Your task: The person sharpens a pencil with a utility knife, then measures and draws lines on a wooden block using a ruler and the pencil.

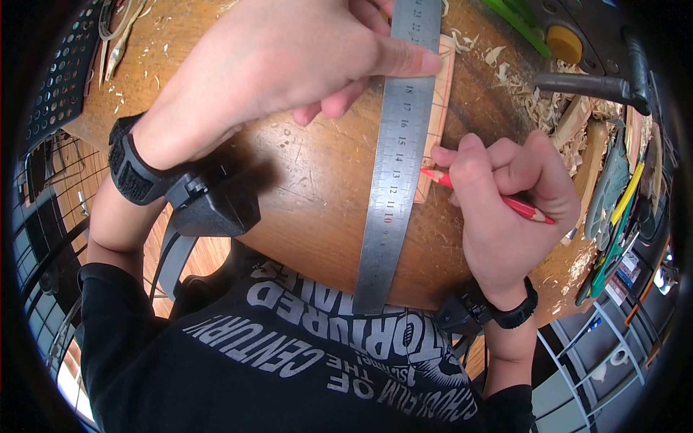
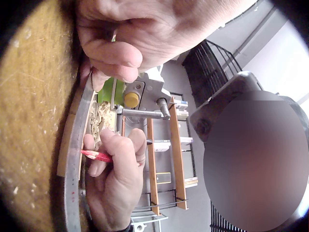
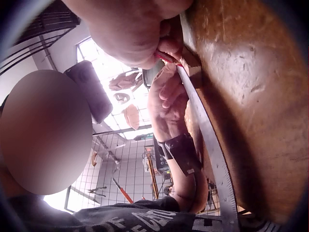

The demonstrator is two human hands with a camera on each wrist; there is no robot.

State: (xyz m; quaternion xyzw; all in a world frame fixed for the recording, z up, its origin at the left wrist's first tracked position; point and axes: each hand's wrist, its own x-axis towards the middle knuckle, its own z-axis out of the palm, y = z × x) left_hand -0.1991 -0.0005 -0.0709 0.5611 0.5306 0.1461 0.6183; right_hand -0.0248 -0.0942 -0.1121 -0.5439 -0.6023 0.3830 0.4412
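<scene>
A steel ruler (image 1: pixel 393 166) lies across a narrow pale strip of wood (image 1: pixel 439 101) that bears pencilled lines. My left hand (image 1: pixel 310 58) holds the ruler near its far end, thumb stretched over its face and onto the strip; the other fingers are partly hidden behind it. In my right hand (image 1: pixel 505 195) a red pencil (image 1: pixel 523 208), sharpened at both ends, is gripped between thumb and fingers. Its tip meets the ruler's edge over the near part of the strip. The left wrist view shows the pencil (image 2: pixel 96 155) slanting to the ruler (image 2: pixel 72 188).
Wood shavings (image 1: pixel 530 101) cover the bench's right side, beside a metal bar handle (image 1: pixel 588 84) and a green object (image 1: pixel 516 25). Several tools, including a yellow-handled one (image 1: pixel 628 191), line the right edge. A black perforated panel (image 1: pixel 58 79) stands at far left.
</scene>
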